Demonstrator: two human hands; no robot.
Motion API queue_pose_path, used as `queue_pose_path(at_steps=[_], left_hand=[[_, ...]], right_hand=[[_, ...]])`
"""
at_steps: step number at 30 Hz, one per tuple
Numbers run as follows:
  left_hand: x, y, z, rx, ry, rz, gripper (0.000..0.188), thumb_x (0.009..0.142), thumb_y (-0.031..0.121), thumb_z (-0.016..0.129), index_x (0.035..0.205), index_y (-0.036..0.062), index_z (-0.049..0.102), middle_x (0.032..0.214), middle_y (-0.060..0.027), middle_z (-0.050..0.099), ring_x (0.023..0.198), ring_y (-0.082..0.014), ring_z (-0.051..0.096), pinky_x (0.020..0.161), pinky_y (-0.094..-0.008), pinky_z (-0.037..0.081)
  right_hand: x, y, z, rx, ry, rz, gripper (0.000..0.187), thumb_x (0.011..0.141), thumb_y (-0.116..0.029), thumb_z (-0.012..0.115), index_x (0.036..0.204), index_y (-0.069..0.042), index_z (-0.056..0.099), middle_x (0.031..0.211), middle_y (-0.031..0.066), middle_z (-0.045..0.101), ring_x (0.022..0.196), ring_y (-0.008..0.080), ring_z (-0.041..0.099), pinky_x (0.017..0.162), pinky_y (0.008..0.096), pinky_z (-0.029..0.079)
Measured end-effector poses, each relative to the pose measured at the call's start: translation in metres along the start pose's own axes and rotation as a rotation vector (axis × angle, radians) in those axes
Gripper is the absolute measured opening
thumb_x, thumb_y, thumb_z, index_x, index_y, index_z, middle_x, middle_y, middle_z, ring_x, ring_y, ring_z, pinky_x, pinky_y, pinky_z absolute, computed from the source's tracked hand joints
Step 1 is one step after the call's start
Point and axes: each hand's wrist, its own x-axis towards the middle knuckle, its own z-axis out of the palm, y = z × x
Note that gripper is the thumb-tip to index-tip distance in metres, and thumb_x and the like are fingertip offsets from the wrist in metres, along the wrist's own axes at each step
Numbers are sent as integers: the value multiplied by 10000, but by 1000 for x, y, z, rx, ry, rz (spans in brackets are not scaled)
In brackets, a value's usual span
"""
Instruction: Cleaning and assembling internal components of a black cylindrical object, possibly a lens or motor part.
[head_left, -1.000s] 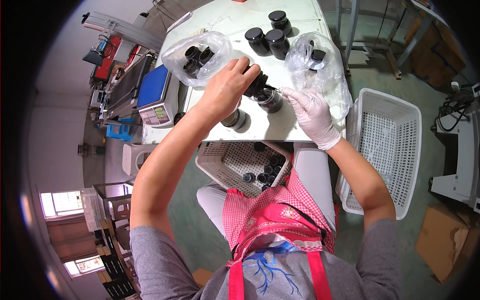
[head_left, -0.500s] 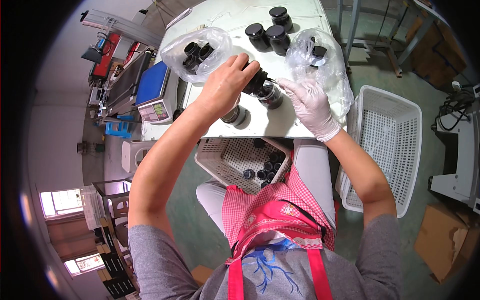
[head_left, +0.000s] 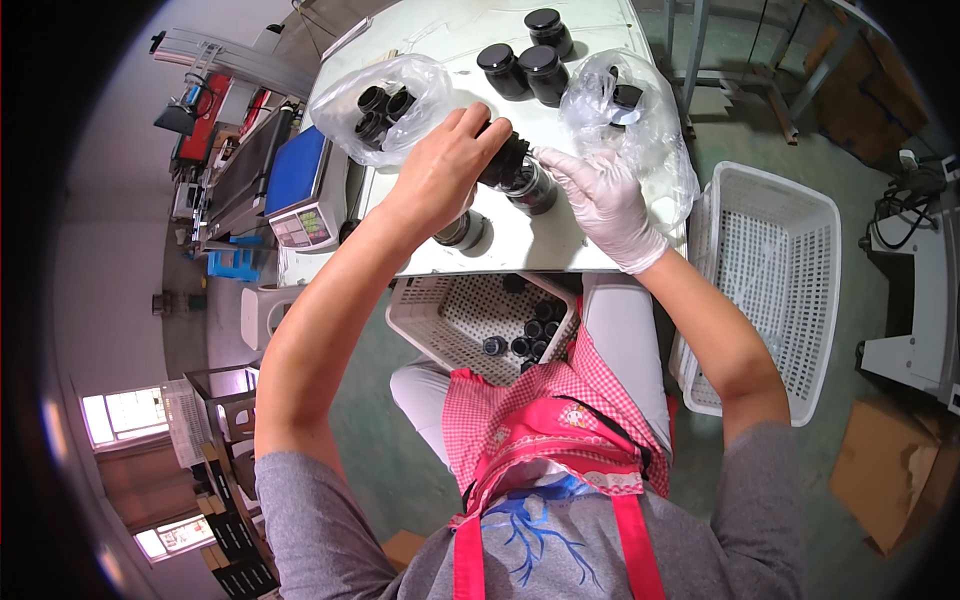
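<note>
My left hand (head_left: 440, 165) is bare and grips a small dark jar (head_left: 507, 160) over the white table (head_left: 520, 245). My right hand (head_left: 598, 195), in a white glove, touches the same jar from the right with its fingertips. A second dark jar (head_left: 533, 190) lies on the table just below the two hands. Another jar (head_left: 462, 232) stands under my left wrist.
Clear bags of black lids lie at the left (head_left: 385, 108) and right (head_left: 630, 110) of the table. Three lidded black jars (head_left: 520, 60) stand at the far side. A white basket with several jars (head_left: 480, 315) rests on my lap; a bigger basket (head_left: 770, 280) and a scale (head_left: 300, 195) flank me.
Both hands have shifted slightly up the table and closer together around the jar; the gloved fingers now touch it.
</note>
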Motion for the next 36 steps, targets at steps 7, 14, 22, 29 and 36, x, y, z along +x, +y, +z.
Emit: queue_pose_path(at_steps=[7,14,22,29,36], left_hand=[[-1,-4,-3,29,24,35,452,798,-89,627,1216,62,545,1137,-148,543,1073,-363,601,854,-462,559],[-3,-6,0,45,26,30,463,788,-87,637,1220,53,544,1148,-152,544,1088,-366,598,869,-470,555],[-2,-5,-2,38,33,30,454,792,-78,641,1214,60,548,1141,-149,552,1077,-364,607,868,-462,560],[-5,-7,0,55,8,13,532,742,-94,666,1235,65,546,1162,-144,550,1109,-370,596,874,-462,553],[-4,0,1,51,31,28,432,805,-70,627,1209,64,556,1138,-146,554,1079,-358,606,853,-459,562]], right_hand=[[-18,-5,-2,16,-14,99,283,943,-42,684,1206,-117,756,904,110,753,747,289,648,753,391,527],[-4,-18,-9,274,7,222,257,971,-76,678,1215,-103,751,990,116,784,817,278,689,768,369,546],[-11,-7,-6,-98,-72,51,257,957,-61,683,1202,-102,752,957,103,783,833,271,693,821,387,538],[-22,-24,-14,238,-21,281,224,995,-74,659,1202,-54,742,996,94,803,846,200,730,814,332,554],[-3,-9,12,245,98,127,219,977,-126,674,1182,-107,749,935,101,781,807,269,713,762,384,521]])
